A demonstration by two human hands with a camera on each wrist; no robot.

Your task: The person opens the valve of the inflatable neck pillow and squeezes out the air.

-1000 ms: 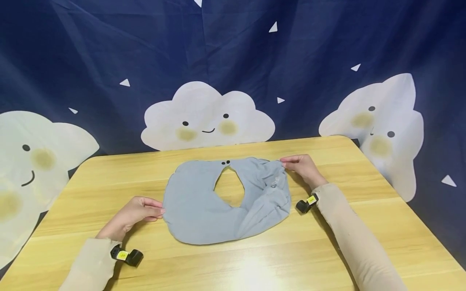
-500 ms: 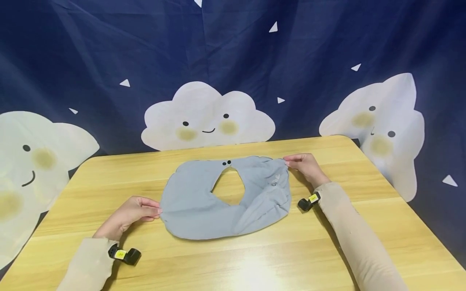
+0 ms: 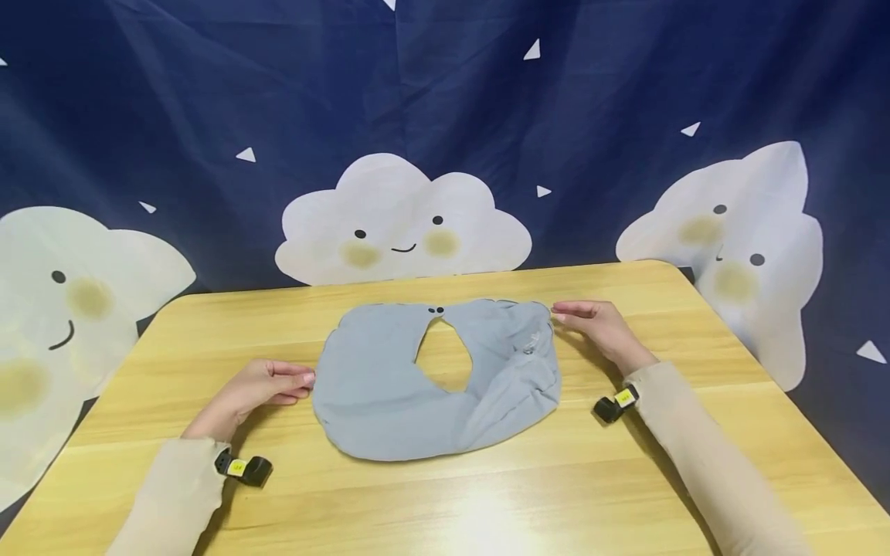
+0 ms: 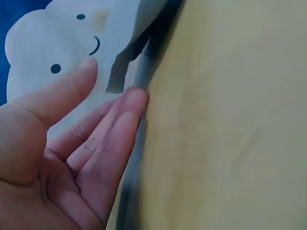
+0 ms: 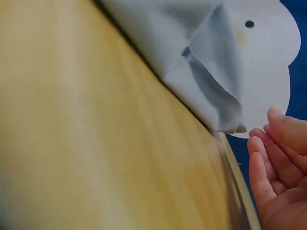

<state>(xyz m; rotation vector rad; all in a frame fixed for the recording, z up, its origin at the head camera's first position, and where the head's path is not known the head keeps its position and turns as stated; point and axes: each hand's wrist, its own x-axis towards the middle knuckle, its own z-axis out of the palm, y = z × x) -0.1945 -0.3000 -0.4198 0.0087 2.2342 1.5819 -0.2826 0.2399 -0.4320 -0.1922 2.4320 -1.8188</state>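
Note:
A deflated grey-blue neck pillow (image 3: 375, 386) lies flat on the table, with an opening in its middle and two black snaps (image 3: 436, 310) at its far edge. A clear valve (image 3: 531, 346) shows on its wrinkled right half. My left hand (image 3: 260, 386) is right at the pillow's left edge; in the left wrist view its thumb stands apart from the fingers (image 4: 108, 153) with nothing pinched. Beside the far right corner is my right hand (image 3: 601, 332). The right wrist view has a small gap between its fingertips (image 5: 254, 142) and the pillow's corner (image 5: 230, 117).
The pale wooden table (image 3: 389, 510) has rounded far corners. Behind it hangs a dark blue curtain (image 3: 445, 85) printed with smiling white clouds (image 3: 403, 201). Black wrist cameras (image 3: 256, 471) are strapped over both beige sleeves.
Both hands pinched the pillow's edges earlier and have now let go. The right hand has drawn back slightly to the right. The pillow's right side is spread flatter than a second ago.

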